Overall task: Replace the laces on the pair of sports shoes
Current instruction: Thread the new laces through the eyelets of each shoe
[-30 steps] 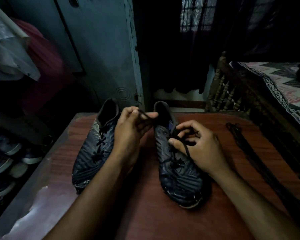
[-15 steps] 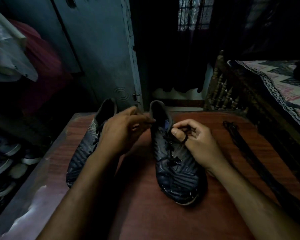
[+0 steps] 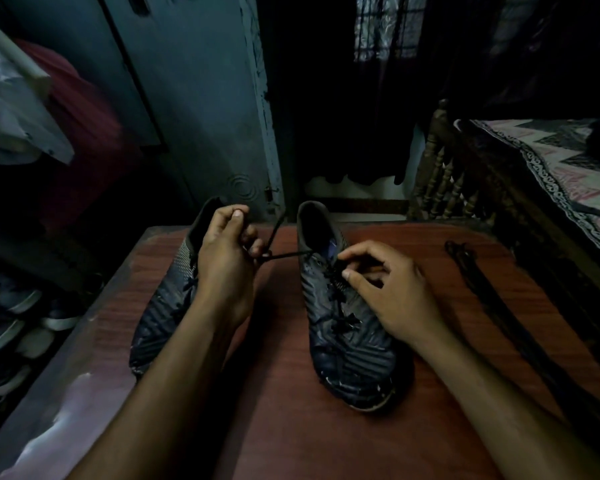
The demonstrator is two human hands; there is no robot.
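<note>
Two dark patterned sports shoes lie toes toward me on a reddish wooden table [image 3: 291,427]. The left shoe [image 3: 163,317] is partly covered by my left forearm. My left hand [image 3: 226,261] is closed on the end of the black lace [image 3: 284,256], which runs taut from the right shoe [image 3: 340,337] over to it. My right hand [image 3: 392,292] rests on the right shoe's upper, thumb and fingers pinching at the lacing near the top eyelets. Spare black laces [image 3: 492,313] lie stretched along the table's right side.
A grey-blue door [image 3: 194,116] stands behind the table. Hanging clothes [image 3: 25,109] and a rack of shoes [image 3: 11,317] fill the left. A wooden bed frame [image 3: 444,181] with a patterned cover stands at the right.
My left hand has pulled the lace end out to the left and slightly up, so it is now taut. My right hand has shifted down onto the right shoe's lacing.
</note>
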